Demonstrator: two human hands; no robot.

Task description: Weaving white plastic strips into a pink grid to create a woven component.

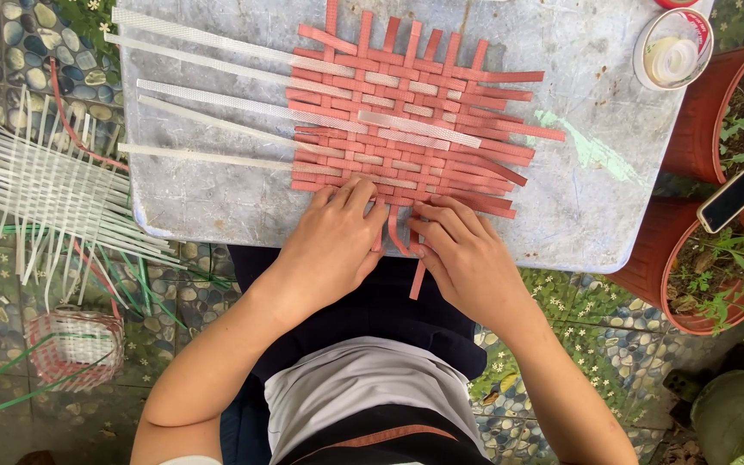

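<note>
Both hands — left hand [337, 245], right hand [462, 254] — press red woven mat [406, 112].

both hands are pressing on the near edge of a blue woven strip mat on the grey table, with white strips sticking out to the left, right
Not quite: the woven strip mat is red, not blue. The head view shows the left hand and the right hand pressing on its near edge on the grey table, with long white strips sticking out to the left.
</note>
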